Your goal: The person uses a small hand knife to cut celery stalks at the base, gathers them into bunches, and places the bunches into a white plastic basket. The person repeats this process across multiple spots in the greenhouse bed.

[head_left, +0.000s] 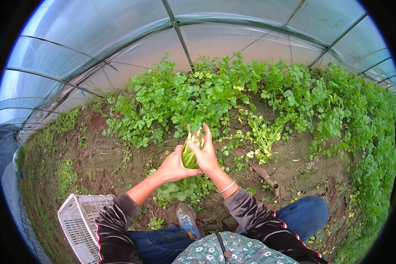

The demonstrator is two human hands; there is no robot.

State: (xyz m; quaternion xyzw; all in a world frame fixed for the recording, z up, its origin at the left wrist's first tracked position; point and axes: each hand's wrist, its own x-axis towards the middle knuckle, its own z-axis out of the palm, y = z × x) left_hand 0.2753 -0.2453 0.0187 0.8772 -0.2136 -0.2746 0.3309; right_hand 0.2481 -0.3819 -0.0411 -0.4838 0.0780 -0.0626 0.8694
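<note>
Before me is a bunch of celery-like green stems (190, 155), with its pale root ends up and its leaves hanging below, blurred. My left hand (176, 166) wraps around the stems from the left side. On the other side, my right hand (206, 156) holds the bunch near the root ends, thumb across them and one finger pointing up. Just beyond my hands grow leafy green plants (191, 99) of a similar kind. To the right, a small heap of yellowing stems (265, 135) lies on the soil.
A hollow-handled, rusty-looking tool (265, 176) lies on the bare soil (297, 168) at right. A white plastic crate (81, 224) stands at my left. Plastic greenhouse sheeting (231, 43) on metal poles (180, 36) closes off the far side. Dense plants (373, 148) line the right.
</note>
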